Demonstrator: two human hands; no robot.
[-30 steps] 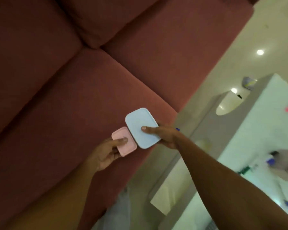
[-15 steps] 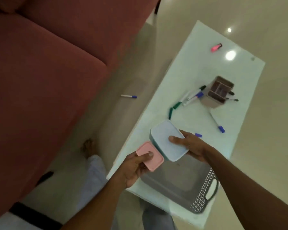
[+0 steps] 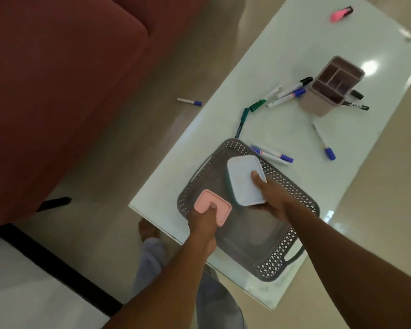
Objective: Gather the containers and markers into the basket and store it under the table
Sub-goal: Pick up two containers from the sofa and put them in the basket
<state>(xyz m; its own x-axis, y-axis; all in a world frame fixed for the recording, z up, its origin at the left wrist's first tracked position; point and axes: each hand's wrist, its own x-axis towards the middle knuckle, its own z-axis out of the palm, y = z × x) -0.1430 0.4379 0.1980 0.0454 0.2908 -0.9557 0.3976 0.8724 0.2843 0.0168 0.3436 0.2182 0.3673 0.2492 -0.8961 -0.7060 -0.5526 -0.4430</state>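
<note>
Basket [image 3: 292, 248] floor partly hidden under left hand [image 3: 203, 224] gripping pink container [image 3: 212, 206], right hand [image 3: 272, 198] gripping blue container [image 3: 246, 180]; near rim overhanging worktop [image 3: 282, 39] edge.

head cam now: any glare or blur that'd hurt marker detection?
Head view: dim, warm light; lamp glare on the glass table beside the organizer, another by the basket. Markers slightly soft but readable; both containers sharp; wide-angle tilt.

Dim, warm room light; ceiling lamp glare pops on the glass table [image 3: 282, 129] at two o'clock, edges soft and bowed.
</note>
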